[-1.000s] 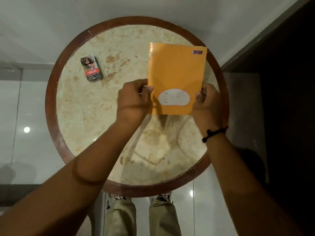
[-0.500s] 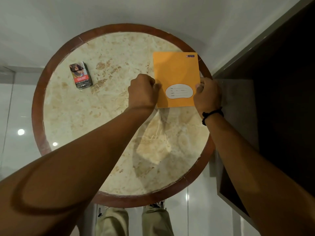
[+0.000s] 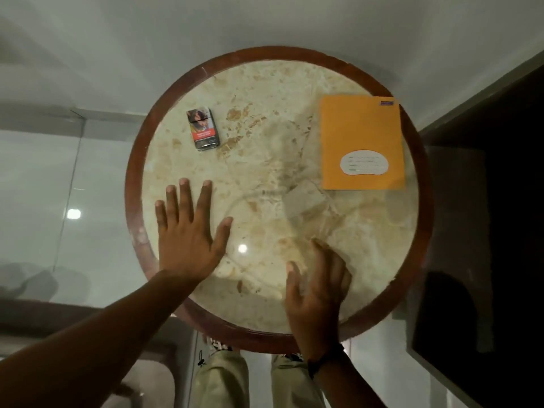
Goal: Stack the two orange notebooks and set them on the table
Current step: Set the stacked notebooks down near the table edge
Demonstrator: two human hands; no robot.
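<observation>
The orange notebooks (image 3: pixel 362 142) lie flat on the right side of the round table (image 3: pixel 134 184), the right edge close to the wooden rim. Only 1 cover shows from above, with a white oval label near its lower edge; whether a 2nd notebook sits squarely beneath it cannot be told from this view.

Judging by their look, the notebooks are thin, light and soft-covered, so they would bend if lifted by 1 corner. The smooth paper covers would probably slide over each other and over the polished stone. A sensible hold would be a pinch across both long edges, or along the spine, so that the 2 stay aligned.

The left hand (image 3: pixel 185 231) is spread flat with its fingers apart over the left part of the table, holding nothing. The right hand (image 3: pixel 318 287) is blurred, open and empty, over the near right part of the table, well apart from the notebooks.

The table has a glossy marbled cream top that reflects a ceiling light, inside a dark red-brown wooden rim. A small cigarette pack (image 3: pixel 203 128) lies toward the far left, well apart from the notebooks. The table stands on a pale glossy tiled floor (image 3: pixel 35 178), close to a light wall, with a dark panel on the right. The room is dimly lit.
</observation>
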